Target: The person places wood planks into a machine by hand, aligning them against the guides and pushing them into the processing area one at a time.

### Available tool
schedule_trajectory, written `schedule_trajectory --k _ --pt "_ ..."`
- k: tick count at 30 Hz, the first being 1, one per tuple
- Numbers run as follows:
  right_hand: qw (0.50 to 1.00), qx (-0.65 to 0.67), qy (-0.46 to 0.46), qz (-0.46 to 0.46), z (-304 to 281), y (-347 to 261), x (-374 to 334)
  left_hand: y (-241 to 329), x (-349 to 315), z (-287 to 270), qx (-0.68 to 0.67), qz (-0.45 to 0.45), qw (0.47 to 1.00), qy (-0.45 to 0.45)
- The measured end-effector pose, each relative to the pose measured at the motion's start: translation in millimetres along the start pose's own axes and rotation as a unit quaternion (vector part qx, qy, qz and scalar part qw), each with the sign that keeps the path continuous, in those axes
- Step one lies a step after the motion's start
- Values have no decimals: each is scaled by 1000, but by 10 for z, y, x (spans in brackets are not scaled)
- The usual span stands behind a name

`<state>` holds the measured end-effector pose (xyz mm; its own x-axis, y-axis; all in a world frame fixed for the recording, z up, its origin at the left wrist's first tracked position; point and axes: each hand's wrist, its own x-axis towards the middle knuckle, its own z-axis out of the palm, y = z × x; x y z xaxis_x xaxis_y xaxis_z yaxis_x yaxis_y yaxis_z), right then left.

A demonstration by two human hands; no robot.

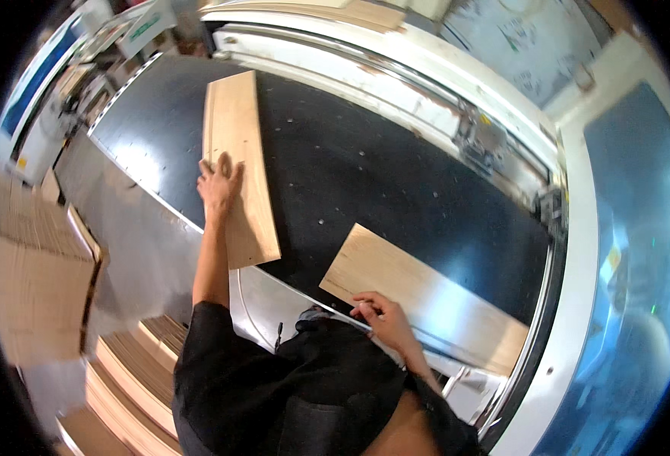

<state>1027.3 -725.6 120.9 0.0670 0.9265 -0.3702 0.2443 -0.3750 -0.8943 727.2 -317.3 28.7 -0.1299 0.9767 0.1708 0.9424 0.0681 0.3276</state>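
Observation:
Two pale wooden boards lie on the black table top of a machine. My left hand (pixel 220 185) rests on the left board (pixel 240 129) near its left edge, with the fingers spread over the wood. This board runs from near the far edge of the table to the front edge. Curled beside the near edge of the right board (pixel 433 296) is my right hand (pixel 385 318), its fingertips drawn in toward the thumb. Whether anything small sits between those fingers is hidden. The right board lies at a slant along the table's front right side.
A metal rail with a carriage (pixel 487 144) spans the far side of the black table (pixel 327 152). At right stands a white machine frame with a blue translucent panel (pixel 631 228). Stacked boards (pixel 133 380) stand at lower left, below another tall stack (pixel 34 281).

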Motion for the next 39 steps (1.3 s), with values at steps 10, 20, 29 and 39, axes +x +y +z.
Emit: schedule_trajectory --k 10,20,29,39 --pt "946 -198 254 -20 -805 646 -787 -755 452 370 87 80 992 -54" --pt "856 -327 386 108 -697 1470 -1505 572 -20 725 60 267 961 -32" --pt "846 -355 387 91 -1553 1596 -991 2687 -1393 591 -145 521 811 -224" --pt "812 -339 444 172 -3577 2055 300 3773 -1503 1199 -11 529 801 -280"
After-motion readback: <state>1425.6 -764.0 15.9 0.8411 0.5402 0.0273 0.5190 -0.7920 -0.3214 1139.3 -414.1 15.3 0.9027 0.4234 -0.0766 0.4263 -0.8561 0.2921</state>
